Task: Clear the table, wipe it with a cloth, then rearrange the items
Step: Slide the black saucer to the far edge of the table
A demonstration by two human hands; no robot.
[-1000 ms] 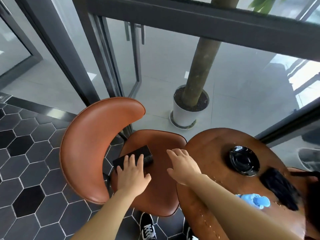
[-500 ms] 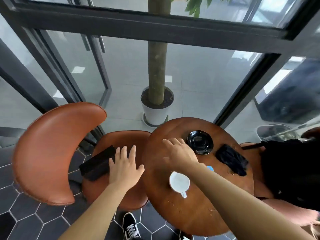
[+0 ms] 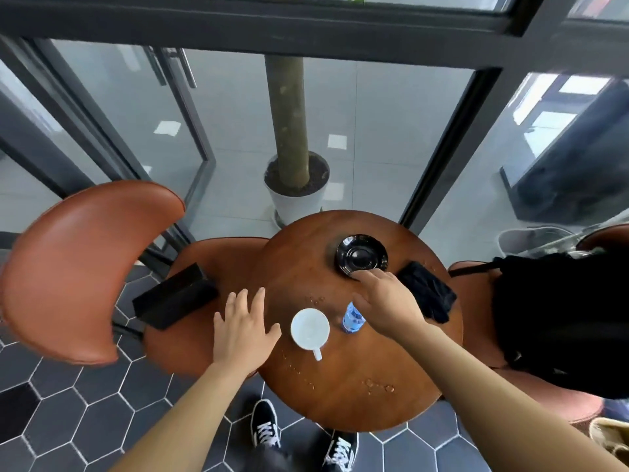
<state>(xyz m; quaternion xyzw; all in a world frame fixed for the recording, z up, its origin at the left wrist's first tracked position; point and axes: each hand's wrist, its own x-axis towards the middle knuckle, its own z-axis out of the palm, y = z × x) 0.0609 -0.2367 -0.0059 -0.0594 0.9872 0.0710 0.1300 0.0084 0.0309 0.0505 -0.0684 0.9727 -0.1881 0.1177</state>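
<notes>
A round wooden table (image 3: 357,376) carries a black saucer (image 3: 361,255) at the back, a white cup (image 3: 309,328) and a small blue-labelled bottle (image 3: 352,318) in the middle, and a black cloth (image 3: 427,294) at the right. My right hand (image 3: 388,301) stretches over the bottle, its fingertips touching the saucer's near rim; the saucer lies flat. My left hand (image 3: 243,327) hovers with spread fingers over the table's left edge, holding nothing. A black box (image 3: 175,296) lies on the seat of the left chair (image 3: 78,267).
Water drops (image 3: 377,386) dot the tabletop near the front. A black bag (image 3: 561,318) fills the chair on the right. Behind the table is a glass wall with a potted tree (image 3: 296,185) outside. My shoes (image 3: 265,427) stand on hexagon floor tiles.
My left hand has let go of the black box on the chair seat and drifted toward the table. My right hand has reached across to the saucer. The view swung right over the table.
</notes>
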